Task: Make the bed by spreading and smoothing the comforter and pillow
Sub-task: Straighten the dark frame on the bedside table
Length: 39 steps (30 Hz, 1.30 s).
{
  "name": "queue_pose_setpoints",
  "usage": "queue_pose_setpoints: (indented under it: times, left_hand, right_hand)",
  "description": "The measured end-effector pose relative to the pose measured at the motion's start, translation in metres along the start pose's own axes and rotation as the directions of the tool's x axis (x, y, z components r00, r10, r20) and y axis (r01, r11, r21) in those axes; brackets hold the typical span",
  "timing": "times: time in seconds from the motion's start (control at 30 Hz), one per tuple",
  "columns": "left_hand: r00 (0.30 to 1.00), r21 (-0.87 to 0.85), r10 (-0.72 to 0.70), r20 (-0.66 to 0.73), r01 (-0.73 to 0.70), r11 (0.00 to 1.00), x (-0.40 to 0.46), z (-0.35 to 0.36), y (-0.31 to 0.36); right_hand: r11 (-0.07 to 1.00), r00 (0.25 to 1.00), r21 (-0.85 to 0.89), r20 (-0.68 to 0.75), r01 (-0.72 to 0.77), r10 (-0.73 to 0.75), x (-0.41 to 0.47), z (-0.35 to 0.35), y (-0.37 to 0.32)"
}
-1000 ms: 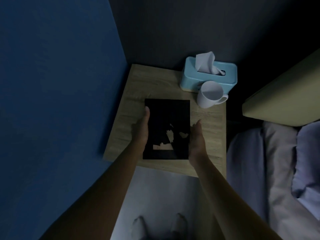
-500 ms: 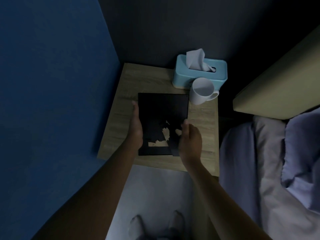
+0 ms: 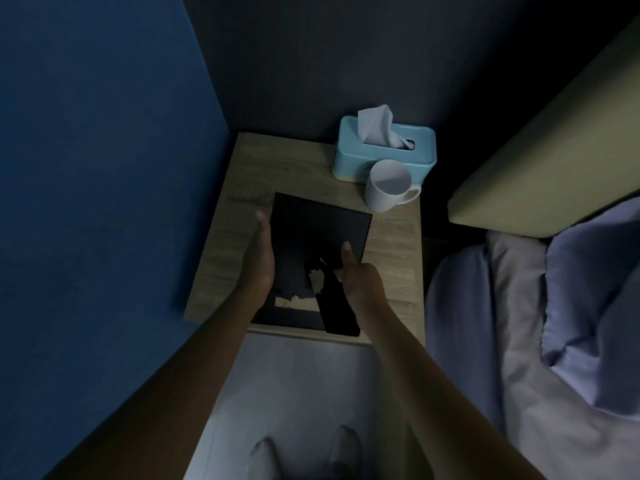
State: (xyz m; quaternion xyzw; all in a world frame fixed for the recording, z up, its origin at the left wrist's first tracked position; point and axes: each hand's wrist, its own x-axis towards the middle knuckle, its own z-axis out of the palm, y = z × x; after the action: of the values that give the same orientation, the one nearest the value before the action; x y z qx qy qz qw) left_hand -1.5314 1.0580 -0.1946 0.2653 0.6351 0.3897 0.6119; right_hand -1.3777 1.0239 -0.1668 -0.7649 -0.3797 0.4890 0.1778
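The rumpled comforter (image 3: 512,341), pale grey with a bluish-lavender bulge (image 3: 595,278), lies on the bed at the right; I cannot tell whether the bulge is the pillow. Both hands are off the bed, over the wooden nightstand (image 3: 304,168). A flat black panel (image 3: 311,233) lies slightly skewed on the nightstand. My left hand (image 3: 259,261) presses along its left edge with the fingers straight. My right hand (image 3: 360,282) grips its lower right part, thumb on top. A narrower dark piece (image 3: 341,320) sticks out below that hand, past the nightstand's front edge.
A light-blue tissue box (image 3: 349,150) and a white mug (image 3: 384,192) stand at the nightstand's back right. An olive padded headboard (image 3: 554,150) rises behind the bed. A blue wall closes the left side. My feet (image 3: 263,455) stand on pale floor (image 3: 294,393) between wall and bed.
My right hand moved from the panel's right edge onto its lower right part, thumb on top. The panel turned a little clockwise, and a dark piece now pokes out below the hand.
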Motion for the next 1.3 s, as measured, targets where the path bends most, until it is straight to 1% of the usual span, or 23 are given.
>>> queue_pose_setpoints:
  times: [0.07,0.1,0.2,0.23,0.27,0.3,0.37,0.47,0.5,0.57,0.67,0.73,0.83,0.93,1.0,1.03,1.07,1.13,1.17,1.2,1.23,1.27,1.3]
  left_hand:
    - [0.999,0.085,0.05,-0.014,-0.049,0.995,-0.009,-0.003,0.001]
    - [0.998,0.117,0.063,-0.009,-0.062,0.991,-0.011,-0.005,0.001]
    - [0.998,0.135,0.058,0.017,-0.06,0.989,-0.018,-0.007,0.003]
    - [0.997,0.133,0.073,0.031,-0.077,0.988,-0.023,-0.005,0.003]
    - [0.994,0.131,0.095,0.046,-0.1,0.986,-0.028,-0.003,0.004]
    - [0.991,0.133,0.119,0.067,-0.127,0.983,-0.033,0.0,0.004]
    - [0.979,0.174,0.18,0.091,-0.194,0.966,-0.043,0.005,0.004]
    - [0.967,0.324,0.249,0.06,-0.255,0.911,-0.058,0.016,0.003]
    - [0.963,0.353,0.265,0.055,-0.267,0.897,-0.063,0.021,0.002]
    - [0.958,0.363,0.284,0.044,-0.28,0.888,-0.071,0.031,-0.001]
    - [0.979,0.283,0.205,0.014,-0.2,0.938,-0.081,0.035,0.003]
    - [0.988,0.188,0.148,0.049,-0.155,0.97,-0.087,0.037,0.009]
    - [0.988,0.081,0.122,0.097,-0.13,0.988,-0.093,0.039,0.019]
    - [0.984,0.01,0.106,0.144,-0.109,0.994,-0.093,0.04,0.032]
    - [0.978,-0.029,0.102,0.18,-0.098,0.995,-0.092,0.038,0.04]
    - [0.979,-0.029,0.123,0.165,-0.12,0.992,-0.091,0.035,0.041]
    - [0.982,-0.013,0.154,0.107,-0.153,0.988,-0.088,0.031,0.04]
    - [0.972,0.016,0.224,-0.076,-0.223,0.975,-0.081,0.022,0.037]
    - [0.968,-0.003,0.216,-0.13,-0.218,0.976,-0.076,0.016,0.035]
    - [0.982,-0.025,0.158,-0.105,-0.161,0.987,-0.073,0.011,0.033]
    - [0.998,-0.062,0.066,-0.007,-0.067,0.996,-0.069,0.007,0.033]
    - [0.994,-0.102,-0.02,0.106,0.031,0.994,-0.066,0.006,0.033]
    - [0.981,-0.141,-0.077,0.18,0.103,0.985,-0.065,0.007,0.036]
  right_hand:
    - [0.994,0.997,0.087,0.063,-0.058,0.053,-0.007,-0.003,-0.004]
    - [0.988,0.994,0.12,0.067,-0.093,0.086,-0.008,-0.004,-0.002]
    - [0.99,0.993,0.105,0.085,-0.092,0.083,-0.014,-0.011,-0.005]
    - [0.989,0.992,0.103,0.069,-0.108,0.101,-0.012,-0.013,-0.004]
    - [0.966,0.989,0.218,-0.004,-0.143,0.147,-0.008,-0.013,-0.005]
    - [0.969,0.989,0.201,-0.021,-0.142,0.149,-0.005,-0.012,-0.008]
    - [0.977,0.993,0.184,-0.032,-0.104,0.112,-0.006,-0.012,-0.007]
    - [0.957,0.997,0.291,0.076,-0.017,-0.006,-0.027,-0.004,-0.011]
    - [0.934,0.992,0.357,0.124,-0.025,-0.021,-0.034,0.0,-0.017]
    - [0.911,0.984,0.413,0.163,0.001,-0.075,-0.042,0.01,-0.023]
    - [0.841,0.984,0.541,0.162,-0.02,-0.08,-0.047,0.009,-0.024]
    - [0.841,0.985,0.54,0.148,-0.005,-0.089,-0.045,0.005,-0.019]
    - [0.879,0.984,0.466,0.086,0.1,-0.157,-0.045,-0.003,-0.02]
    - [0.842,0.972,0.503,0.021,0.193,-0.235,-0.045,-0.016,-0.019]
    - [0.818,0.969,0.535,-0.013,0.214,-0.245,-0.046,-0.025,-0.017]
    - [0.811,0.972,0.547,-0.021,0.208,-0.236,-0.044,-0.029,-0.015]
    - [0.802,0.973,0.562,-0.02,0.202,-0.231,-0.042,-0.033,-0.013]
    - [0.774,0.969,0.603,0.005,0.193,-0.246,-0.04,-0.042,-0.01]
    - [0.758,0.963,0.621,0.02,0.2,-0.27,-0.041,-0.046,-0.009]
    - [0.739,0.953,0.64,0.033,0.211,-0.301,-0.042,-0.049,-0.009]
    - [0.72,0.943,0.657,0.042,0.224,-0.331,-0.043,-0.052,-0.007]
    - [0.702,0.931,0.669,0.041,0.244,-0.362,-0.043,-0.053,-0.006]
    - [0.692,0.921,0.669,0.027,0.272,-0.388,-0.044,-0.054,-0.006]
